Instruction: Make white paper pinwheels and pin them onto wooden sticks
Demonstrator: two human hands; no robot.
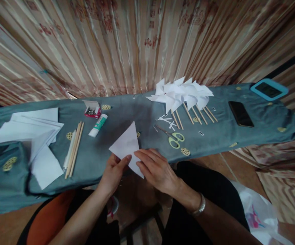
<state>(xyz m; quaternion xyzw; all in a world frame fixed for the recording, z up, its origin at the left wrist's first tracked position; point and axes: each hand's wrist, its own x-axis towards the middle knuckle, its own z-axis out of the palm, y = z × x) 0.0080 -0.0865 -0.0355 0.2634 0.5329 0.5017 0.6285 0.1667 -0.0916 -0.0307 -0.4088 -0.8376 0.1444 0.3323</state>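
Observation:
A white sheet of paper, folded into a triangle (127, 141), is held just above the table's near edge. My left hand (114, 170) pinches its lower left side, thumb on top. My right hand (156, 166) has its fingers closed on the paper's right side. Beyond and to the right lie scissors (175, 139) with light green handles, beside thin paper strips (168, 120). Several white paper pinwheels (180, 93) on wooden sticks lie in an overlapping row at the back.
On the left are white paper sheets (32, 127), wooden sticks (74, 149), a glue stick (98, 125) and a small red box of pins (92, 110). A phone (240, 114) and a blue-framed digital clock (269, 89) lie at right. Curtains (127, 44) hang behind the cloth-covered table (213, 136).

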